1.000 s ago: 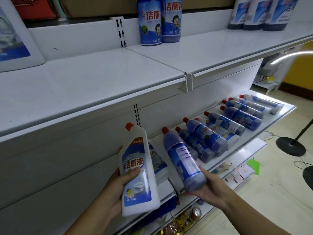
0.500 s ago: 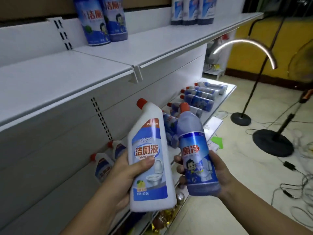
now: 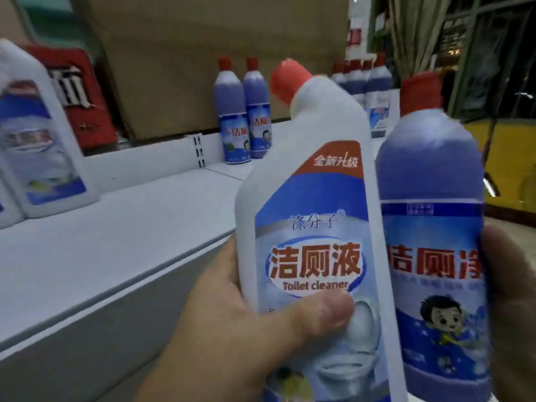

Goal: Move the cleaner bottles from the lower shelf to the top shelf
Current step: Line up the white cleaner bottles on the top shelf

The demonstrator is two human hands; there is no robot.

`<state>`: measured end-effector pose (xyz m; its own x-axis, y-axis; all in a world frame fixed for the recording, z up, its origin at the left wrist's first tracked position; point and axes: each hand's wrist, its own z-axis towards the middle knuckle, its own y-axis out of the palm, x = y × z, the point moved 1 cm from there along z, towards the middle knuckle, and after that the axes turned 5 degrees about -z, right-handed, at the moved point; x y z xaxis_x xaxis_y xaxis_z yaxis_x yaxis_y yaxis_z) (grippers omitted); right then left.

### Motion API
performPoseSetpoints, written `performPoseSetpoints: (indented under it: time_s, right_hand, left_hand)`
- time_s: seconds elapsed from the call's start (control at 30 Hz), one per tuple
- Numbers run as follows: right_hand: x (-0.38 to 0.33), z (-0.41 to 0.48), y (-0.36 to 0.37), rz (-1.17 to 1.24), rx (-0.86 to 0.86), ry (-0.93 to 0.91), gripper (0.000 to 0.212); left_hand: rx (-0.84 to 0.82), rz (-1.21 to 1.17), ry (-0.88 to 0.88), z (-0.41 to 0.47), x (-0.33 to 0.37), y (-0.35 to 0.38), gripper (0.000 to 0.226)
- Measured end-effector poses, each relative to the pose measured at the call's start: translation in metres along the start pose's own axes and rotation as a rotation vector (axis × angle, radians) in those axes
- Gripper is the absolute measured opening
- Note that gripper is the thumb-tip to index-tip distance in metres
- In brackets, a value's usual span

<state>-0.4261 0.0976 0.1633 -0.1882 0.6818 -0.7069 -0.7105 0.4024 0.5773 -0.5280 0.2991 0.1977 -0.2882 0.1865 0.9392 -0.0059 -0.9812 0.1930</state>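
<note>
White top shelf (image 3: 116, 242) runs along the left, a cardboard box (image 3: 203, 62) behind its back edge. At its far left end stands a white cleaner bottle (image 3: 43, 134); 2 blue bottles (image 3: 245, 117) stand upright at the back edge. Left hand (image 3: 232, 329) grasps a white toilet cleaner bottle (image 3: 313, 227), thumb across its label. Right hand (image 3: 510, 300) grasps a blue cleaner bottle (image 3: 429, 227). Both are raised beside the shelf's front edge.

White top shelf (image 3: 87, 250) carries two upright blue bottles (image 3: 245, 123) at back.
</note>
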Motion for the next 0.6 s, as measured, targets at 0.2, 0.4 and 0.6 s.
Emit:
performPoseSetpoints:
  time_s: [0.2,0.4,0.6]
  right_hand:
    - [-0.001,0.091,0.093,-0.349,-0.060,-0.004,0.038]
    - [0.035,0.177,0.149,-0.439,-0.392,-0.047,0.065]
    - [0.058,0.223,0.199,-0.502,-0.487,-0.092,0.069]
  left_hand:
    - [0.277,0.095,0.362,-0.003,0.078,-0.044,0.053]
    - [0.511,0.352,0.454,-0.019,0.141,-0.102,0.068]
    - [0.706,0.491,0.515,-0.048,0.196,-0.157,0.051]
